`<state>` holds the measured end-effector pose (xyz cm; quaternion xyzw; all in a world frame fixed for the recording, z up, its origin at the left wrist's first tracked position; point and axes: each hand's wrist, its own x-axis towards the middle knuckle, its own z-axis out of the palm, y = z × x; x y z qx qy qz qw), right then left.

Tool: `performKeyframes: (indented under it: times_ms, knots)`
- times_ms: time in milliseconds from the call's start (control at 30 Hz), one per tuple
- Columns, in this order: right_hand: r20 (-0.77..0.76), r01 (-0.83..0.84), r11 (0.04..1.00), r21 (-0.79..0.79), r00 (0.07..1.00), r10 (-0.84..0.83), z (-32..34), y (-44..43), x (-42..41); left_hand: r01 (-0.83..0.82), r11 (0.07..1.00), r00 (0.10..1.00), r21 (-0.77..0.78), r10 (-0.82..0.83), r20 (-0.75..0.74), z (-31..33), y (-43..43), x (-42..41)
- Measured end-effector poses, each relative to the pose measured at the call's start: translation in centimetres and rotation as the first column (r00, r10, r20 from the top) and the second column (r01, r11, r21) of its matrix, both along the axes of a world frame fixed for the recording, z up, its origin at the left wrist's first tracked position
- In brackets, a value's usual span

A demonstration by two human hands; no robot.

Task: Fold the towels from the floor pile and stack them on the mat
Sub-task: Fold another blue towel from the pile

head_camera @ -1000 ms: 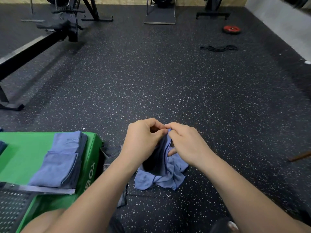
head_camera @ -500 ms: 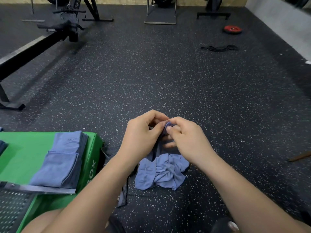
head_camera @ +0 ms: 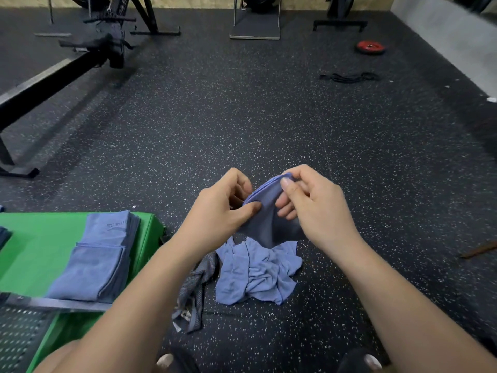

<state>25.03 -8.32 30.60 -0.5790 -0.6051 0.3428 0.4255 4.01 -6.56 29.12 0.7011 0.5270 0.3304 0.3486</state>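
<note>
Both hands are working one blue towel [head_camera: 265, 208] in the middle of the frame. The left hand [head_camera: 223, 208] is pinching the hem between its thumb and curled fingers. The right hand [head_camera: 314, 208] is pinching that same hem a little further along, thumb on top, with the other fingers loosely curled behind the fabric. Only that top edge is up. The rest is hanging down and bunching on the floor [head_camera: 242, 117] just below centre. It looks like all one towel, but I can't swear to it.

Here's what I'm worrying about. The two pinches are sitting really close together, so if the hands start sliding apart to find the corners, the hem could slip out of one pinch and the whole thing would drop back in a heap. The hem also looks doubled where it's being held, so they might be gripping two layers and heading for a twisted, lopsided fold.

The bunched part is lying right up against a grey cloth [head_camera: 197, 286] to its lower left, so a quick lift could snag that and drag it along.

The folded stack [head_camera: 99, 259] is sitting on the green mat [head_camera: 40, 246] at the lower left, close to the mat's right edge. A sloppy drop there could nudge it over the side.
</note>
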Motion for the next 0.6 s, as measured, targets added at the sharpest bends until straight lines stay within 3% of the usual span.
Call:
performKeyframes:
  times_ms: [233, 467, 600]
  knots:
    - [0.045, 0.076, 0.996, 0.036, 0.996, -0.078, 0.4, 0.7, 2.1, 0.062, 0.998, 0.998, -0.018, -0.062, 0.029, 0.3, 0.6, -1.4]
    - [0.056, 0.095, 0.995, 0.030, 0.994, -0.096, 0.4, 0.8, 2.2, -0.054, 0.999, 0.997, 0.005, 0.054, 0.049, 0.4, 1.6, -2.8]
    - [0.168, 0.067, 0.997, 0.044, 0.983, -0.073, -0.1, 1.1, 2.4, -0.107, 0.990, 0.993, 0.092, 0.103, 0.053, 0.6, 1.8, -3.1]
